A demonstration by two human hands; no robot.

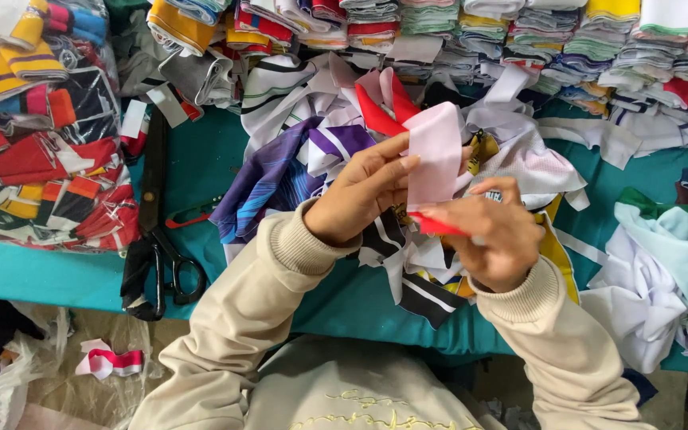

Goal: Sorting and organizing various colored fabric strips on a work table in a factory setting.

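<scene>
Both hands hold one small fabric piece, pale pink with a red edge at its lower end, lifted above a heap of cut cloth scraps. My left hand pinches the piece's left side, fingers reaching up along it. My right hand grips the red lower end from the right. The scraps below are purple, white, black and yellow. Cream knit sleeves cover both arms.
Large black scissors lie on the teal table at left. Bagged red and yellow trims fill the left side. Folded striped collars are stacked along the back. White and green cloth sits at right.
</scene>
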